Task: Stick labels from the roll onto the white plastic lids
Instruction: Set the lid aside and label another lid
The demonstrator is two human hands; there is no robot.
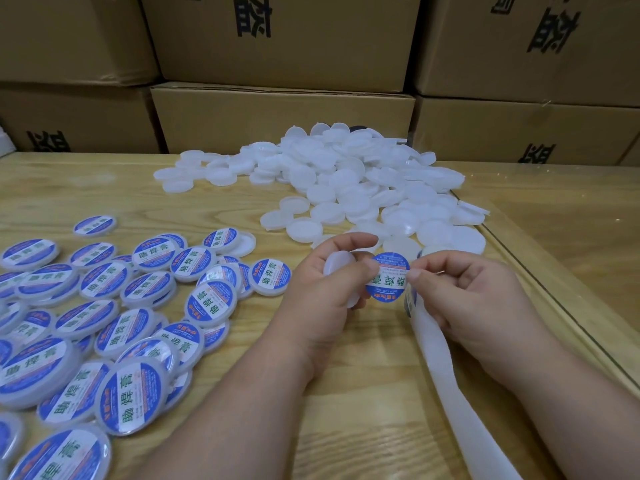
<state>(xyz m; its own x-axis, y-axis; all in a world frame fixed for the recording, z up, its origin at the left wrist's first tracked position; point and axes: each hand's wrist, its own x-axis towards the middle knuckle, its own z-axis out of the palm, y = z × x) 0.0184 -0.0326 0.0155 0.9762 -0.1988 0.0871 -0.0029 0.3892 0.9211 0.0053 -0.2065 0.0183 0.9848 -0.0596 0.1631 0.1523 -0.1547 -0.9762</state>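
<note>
Left hand (325, 289) grip holds a plain white lid (341, 268) tilted on edge and pinches the left rim of a round blue label (388, 277); right hand (464, 299) grip pinches the label's right rim together with the white backing strip (450, 386) trailing toward the viewer. Left of the label on the wooden desk (242, 209) lie labelled lids (145, 289); beyond it, a pile of bare lids (346, 181) before cardboard boxes (277, 46).

Even, soft indoor light, wide-angle view.
Glare streaked the table (571, 216) at its right edge; labelled lids (131, 393) bulged near the frame's lower-left corner.
</note>
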